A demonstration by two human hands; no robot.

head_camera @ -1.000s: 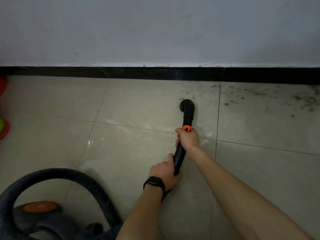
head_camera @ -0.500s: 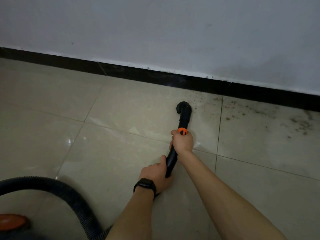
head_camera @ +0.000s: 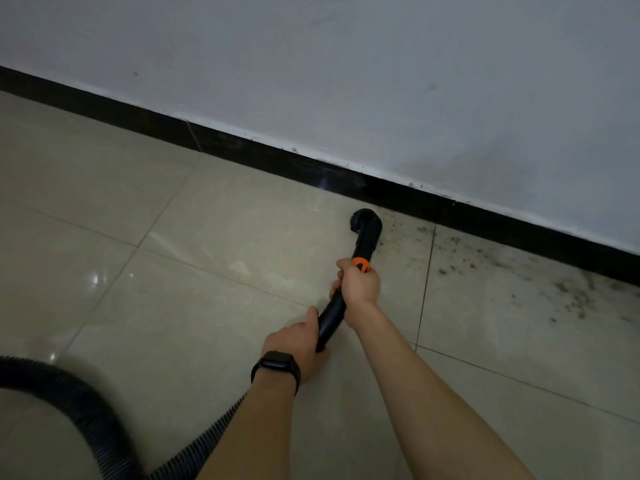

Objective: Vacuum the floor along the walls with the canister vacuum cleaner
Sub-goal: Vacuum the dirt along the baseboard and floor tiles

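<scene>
Moved: brush nozzle (head_camera: 366, 223) is now sitting closer to the skirting (head_camera: 242, 147), right of centre
Right hand (head_camera: 358, 284): gripping the wand (head_camera: 332, 320) under its orange collar (head_camera: 361, 263)
Left hand (head_camera: 298, 341): gripping the wand's lower end

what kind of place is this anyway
Likely a room inside a home, though it could be any tiled indoor room: glossy beige floor tiles, a plain white wall with a black skirting board, and a vacuum hose trailing across the floor.
</scene>
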